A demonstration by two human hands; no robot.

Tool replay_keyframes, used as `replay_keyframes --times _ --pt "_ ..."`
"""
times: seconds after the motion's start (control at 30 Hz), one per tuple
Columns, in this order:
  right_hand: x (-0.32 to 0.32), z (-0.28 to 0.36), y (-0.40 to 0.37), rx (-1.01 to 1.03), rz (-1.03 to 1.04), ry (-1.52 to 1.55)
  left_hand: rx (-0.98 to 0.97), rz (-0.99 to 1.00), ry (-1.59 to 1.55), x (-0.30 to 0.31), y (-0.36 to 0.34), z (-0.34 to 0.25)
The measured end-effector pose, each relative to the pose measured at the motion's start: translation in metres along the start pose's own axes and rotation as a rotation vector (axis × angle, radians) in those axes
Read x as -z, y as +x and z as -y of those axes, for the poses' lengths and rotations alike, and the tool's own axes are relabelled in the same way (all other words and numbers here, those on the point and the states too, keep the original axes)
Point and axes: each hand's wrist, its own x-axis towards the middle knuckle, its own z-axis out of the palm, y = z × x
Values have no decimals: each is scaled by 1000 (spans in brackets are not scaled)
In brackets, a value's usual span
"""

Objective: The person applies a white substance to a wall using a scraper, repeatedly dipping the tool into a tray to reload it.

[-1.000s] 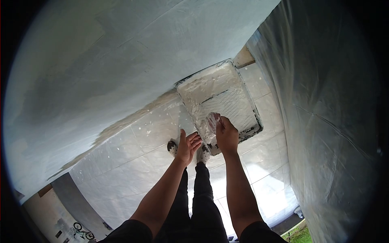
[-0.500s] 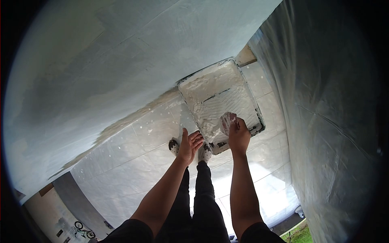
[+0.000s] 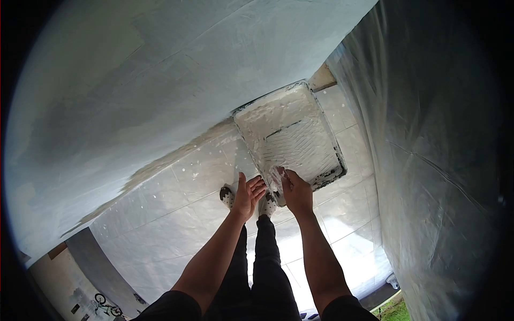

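A black-rimmed paint tray [image 3: 340,156] lies on the floor by the wall, coated with thick white paint or compound [image 3: 284,104]. Its ribbed slope is smeared, with dark plastic showing through at the near end. My right hand [image 3: 299,193] is closed on a small flat scraper [image 3: 278,175] caked with the white stuff, over the tray's near left corner. Just outside the tray's left edge, my left hand [image 3: 247,197] is held open, palm turned toward the scraper, fingers extended and thumb up.
A patchily coated grey-white wall [image 3: 160,80] rises along the left. Plastic sheeting [image 3: 428,160] hangs on the right. Pale floor tiles [image 3: 182,214] carry white splatters. My feet in spotted socks [image 3: 266,206] stand close to the tray. A bicycle [image 3: 107,306] is far off at lower left.
My right hand has moved left with the scraper, from over the ribbed slope to the tray's near left corner. My left hand stays open in nearly the same place.
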Motion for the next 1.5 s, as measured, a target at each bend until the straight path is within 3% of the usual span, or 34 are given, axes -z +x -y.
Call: replay_keyframes --times 0.1,0.27,0.37,0.47,0.57,0.63,0.77,0.8,0.93,1.03,1.17,1.23,1.33,1.4,1.5 --pt "6 1 0 25 -184 41 -4 -14 -11 0 0 0" --pt "23 -19 37 -112 -280 13 -5 -13 -2 -3 -1 -3" --pt "19 -25 54 -192 -239 31 8 -18 1 -2 -1 -2" --pt "9 -17 50 -97 124 9 -6 -10 -11 -3 0 0" --pt "18 -4 30 -109 32 63 -5 -18 -17 -3 -2 -2" --pt "32 -3 17 -188 -171 135 8 -27 -18 -4 -1 -2" --pt "19 -31 -1 -269 -152 94 4 -17 -5 -4 -1 -2" --pt "2 -45 -7 -141 -203 58 -5 -15 -5 -5 -1 -2" --pt "1 -21 -15 -202 -126 151 -3 -35 -20 -7 -3 -2" --pt "6 -17 2 -27 -354 125 -6 -36 -24 -5 0 -1" --pt "-3 -26 42 -80 -369 24 -17 -33 -19 -6 -2 0" --pt "-8 -21 54 -80 -64 19 -15 -25 -16 -6 -3 -1" --pt "8 -2 70 -127 68 -27 -7 -8 -4 -4 -1 -1" --pt "16 3 81 -124 -43 -19 -8 -14 -9 -3 -1 -1" --pt "7 1 95 -22 7 -30 -7 -9 -10 -4 0 -1"
